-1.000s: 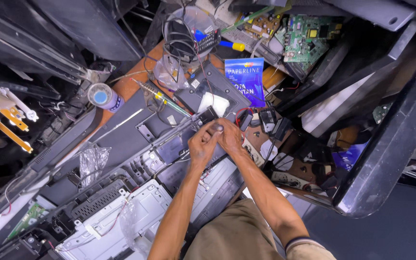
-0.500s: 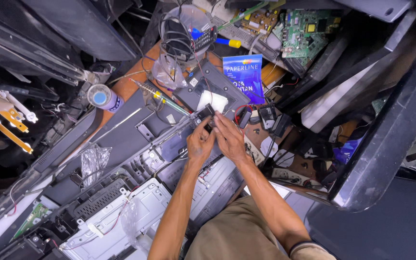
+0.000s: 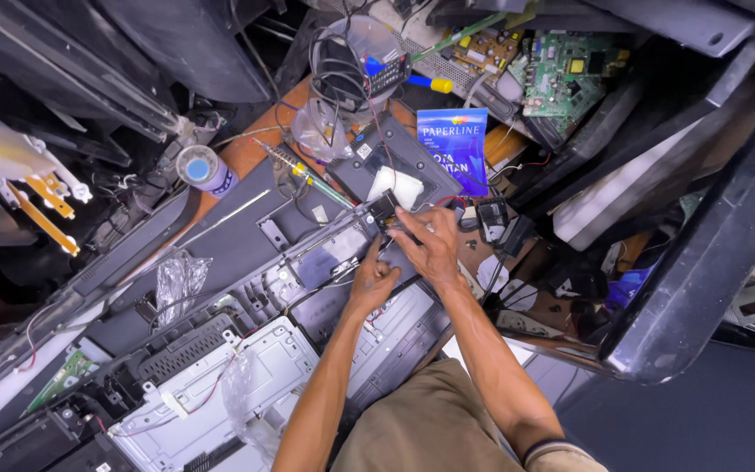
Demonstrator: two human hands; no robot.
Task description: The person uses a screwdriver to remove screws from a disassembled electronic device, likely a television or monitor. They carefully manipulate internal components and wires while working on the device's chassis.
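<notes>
Two hands (image 3: 408, 262) press the opened chassis (image 3: 342, 262); blue packet (image 3: 453, 149) and screwdriver (image 3: 303, 173) near.

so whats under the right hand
The right hand lies on the grey panel, fingertips at a small black part. Whatever is beneath the palm is covered.

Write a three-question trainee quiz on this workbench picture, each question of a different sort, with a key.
1. True or false: both hands are on the opened flat-screen chassis.
2. Multiple choice: the blue packet lies (A) under the person's elbow, (B) beyond the hands, beside the dark panel, (C) on the floor at far left.
3. Which hand reaches farther up the chassis, to the small black part at its edge?

Key
1. True: left hand and right hand both rest on it.
2. B.
3. The right hand.
</notes>
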